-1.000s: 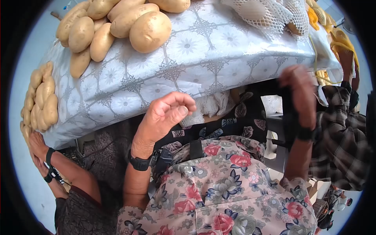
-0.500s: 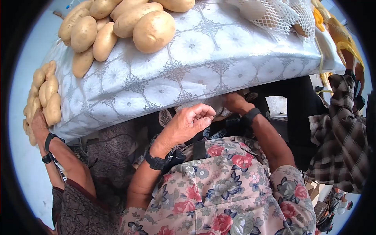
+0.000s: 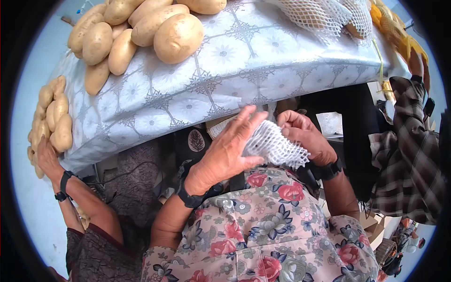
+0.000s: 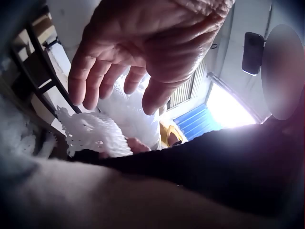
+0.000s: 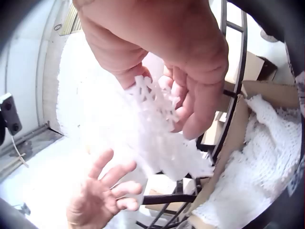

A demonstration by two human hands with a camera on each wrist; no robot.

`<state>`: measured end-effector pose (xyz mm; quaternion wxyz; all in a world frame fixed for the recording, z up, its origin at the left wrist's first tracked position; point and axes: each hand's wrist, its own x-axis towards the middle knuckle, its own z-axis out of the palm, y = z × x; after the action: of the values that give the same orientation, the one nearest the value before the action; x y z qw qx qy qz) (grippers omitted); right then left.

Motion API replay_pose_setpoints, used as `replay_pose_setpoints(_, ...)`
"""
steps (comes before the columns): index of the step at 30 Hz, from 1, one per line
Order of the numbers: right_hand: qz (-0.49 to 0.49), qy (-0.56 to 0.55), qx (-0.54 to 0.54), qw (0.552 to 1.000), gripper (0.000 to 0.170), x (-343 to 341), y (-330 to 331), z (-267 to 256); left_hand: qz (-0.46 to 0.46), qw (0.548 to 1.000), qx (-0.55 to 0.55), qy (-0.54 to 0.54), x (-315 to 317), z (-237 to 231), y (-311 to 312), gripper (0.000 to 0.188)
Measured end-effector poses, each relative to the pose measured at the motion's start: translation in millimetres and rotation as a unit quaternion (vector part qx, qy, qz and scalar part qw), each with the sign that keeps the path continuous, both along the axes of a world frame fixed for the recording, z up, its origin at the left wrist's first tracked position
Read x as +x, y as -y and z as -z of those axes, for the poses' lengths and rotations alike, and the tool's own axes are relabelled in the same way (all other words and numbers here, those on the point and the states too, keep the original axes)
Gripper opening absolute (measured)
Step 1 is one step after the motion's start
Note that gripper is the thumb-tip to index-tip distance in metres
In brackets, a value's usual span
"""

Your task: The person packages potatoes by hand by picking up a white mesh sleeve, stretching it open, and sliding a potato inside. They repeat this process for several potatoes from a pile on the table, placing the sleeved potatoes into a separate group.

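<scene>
A white foam net sleeve (image 3: pixel 275 143) hangs between the two hands in the head view, over the lap. My right hand (image 3: pixel 305 134) pinches its edge between thumb and fingers; the right wrist view shows the same hand (image 5: pixel 167 57) gripping the net (image 5: pixel 157 129). Beside the net, my left hand (image 3: pixel 230 148) has its fingers spread. In the left wrist view that hand (image 4: pixel 138 57) stands apart from the net (image 4: pixel 95 133), holding nothing.
Large potatoes (image 3: pixel 178 38) lie on the patterned tablecloth (image 3: pixel 225 51), with netted ones (image 3: pixel 314 16) at the back right. Another person's hand (image 3: pixel 48 157) touches potatoes (image 3: pixel 61 131) at the left. A cardboard box (image 5: pixel 233 138) holds more white nets (image 5: pixel 259 167).
My right hand went down below the table edge and came back up with a white net. My left hand has moved right and its curled fingers have spread.
</scene>
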<state>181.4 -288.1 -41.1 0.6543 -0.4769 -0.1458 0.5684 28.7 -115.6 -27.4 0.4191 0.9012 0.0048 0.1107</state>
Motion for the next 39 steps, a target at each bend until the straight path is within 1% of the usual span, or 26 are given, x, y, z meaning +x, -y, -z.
replay_pose_setpoints(1, 0.006, -0.014, 0.024, 1.000, 0.015, -7, -6, -11, 0.015, 0.999, 0.033, 0.022, 0, -1, 1, 0.083)
replay_pose_setpoints(2, 0.020, -0.008, 0.038, 0.999, 0.015, -13, -11, -16, 0.033, 0.999, 0.020, 0.028, -1, 1, 2, 0.068)
replay_pose_setpoints(3, 0.034, 0.000, 0.053, 0.998, 0.015, -14, -14, -20, 0.008, 0.997, -0.070, 0.002, -2, -2, 1, 0.062)
replay_pose_setpoints(5, 0.049, -0.024, 0.122, 0.991, 0.017, -11, -15, -33, -0.042, 0.967, -0.246, -0.047, -5, -12, -4, 0.051)
replay_pose_setpoints(6, 0.056, 0.010, 0.158, 0.986, 0.020, -6, -18, -36, -0.060, 0.952, -0.300, 0.028, -2, -5, -5, 0.038)
replay_pose_setpoints(7, 0.109, 0.057, 0.145, 0.982, 0.028, -8, -16, -43, -0.046, 0.946, -0.321, -0.014, -6, -7, -15, 0.038)
replay_pose_setpoints(8, 0.143, 0.143, 0.141, 0.969, 0.033, -12, -20, -52, -0.039, 0.933, -0.357, -0.021, -8, -7, -18, 0.040)
replay_pose_setpoints(9, 0.156, 0.201, 0.134, 0.958, 0.037, -16, -27, -57, -0.030, 0.919, -0.393, -0.028, -9, -6, -20, 0.041)
replay_pose_setpoints(11, 0.163, 0.288, 0.109, 0.937, 0.042, -22, -38, -61, -0.006, 0.913, -0.407, -0.038, -8, -8, -18, 0.045)
replay_pose_setpoints(13, 0.135, 0.296, 0.082, 0.942, 0.041, -24, -43, -57, 0.005, 0.902, -0.427, -0.059, -9, -9, -17, 0.047)
replay_pose_setpoints(15, 0.088, 0.251, 0.058, 0.962, 0.036, -23, -49, -47, -0.006, 0.889, -0.449, -0.087, -11, -10, -20, 0.049)
replay_pose_setpoints(16, 0.143, 0.264, 0.076, 0.951, 0.025, -25, -56, -48, -0.034, 0.911, -0.411, -0.005, -10, -21, -17, 0.052)
replay_pose_setpoints(19, 0.169, 0.360, 0.041, 0.917, 0.022, -23, -58, -56, -0.036, 0.892, -0.443, 0.084, -10, -22, -15, 0.054)
replay_pose_setpoints(20, 0.152, 0.349, 0.055, 0.923, 0.023, -22, -59, -55, -0.042, 0.877, -0.473, 0.070, -11, -18, -15, 0.051)
replay_pose_setpoints(23, 0.160, 0.319, 0.088, 0.930, 0.024, -25, -64, -59, -0.080, 0.875, -0.478, -0.009, -15, -2, -29, 0.042)
replay_pose_setpoints(24, 0.190, 0.308, 0.101, 0.927, 0.024, -24, -66, -59, -0.095, 0.864, -0.493, 0.036, -12, -3, -26, 0.026)
replay_pose_setpoints(27, 0.248, 0.291, 0.112, 0.917, 0.023, -14, -61, -53, -0.096, 0.842, -0.527, 0.058, -16, -9, -23, 0.021)
replay_pose_setpoints(28, 0.233, 0.268, 0.108, 0.929, 0.029, -8, -55, -47, -0.104, 0.847, -0.517, 0.069, -17, -8, -25, 0.019)
replay_pose_setpoints(29, 0.217, 0.245, 0.105, 0.939, 0.035, -4, -51, -42, -0.108, 0.837, -0.531, 0.078, -16, -8, -25, 0.019)
replay_pose_setpoints(31, 0.184, 0.263, 0.080, 0.944, 0.061, -14, -50, -54, -0.115, 0.815, -0.559, 0.098, -16, -9, -25, 0.020)
replay_pose_setpoints(32, 0.120, 0.261, 0.104, 0.952, 0.090, -13, -48, -48, -0.141, 0.826, -0.538, 0.096, -14, -11, -23, 0.019)
replay_pose_setpoints(33, 0.106, 0.261, 0.101, 0.954, 0.101, -22, -50, -47, -0.140, 0.848, -0.503, 0.092, -12, -12, -22, 0.019)
replay_pose_setpoints(35, 0.082, 0.243, 0.110, 0.960, 0.106, -34, -61, -40, -0.135, 0.890, -0.429, 0.083, -11, -14, -19, 0.019)
replay_pose_setpoints(36, 0.044, 0.327, 0.077, 0.941, 0.082, -29, -58, -39, -0.129, 0.886, -0.435, 0.099, -8, -15, -15, 0.017)
replay_pose_setpoints(37, 0.079, 0.255, 0.078, 0.960, 0.068, -29, -59, -41, -0.134, 0.884, -0.436, 0.099, -8, -15, -15, 0.016)
replay_pose_setpoints(39, 0.144, 0.107, 0.079, 0.981, 0.041, -29, -62, -45, -0.145, 0.881, -0.439, 0.100, -9, -15, -15, 0.015)
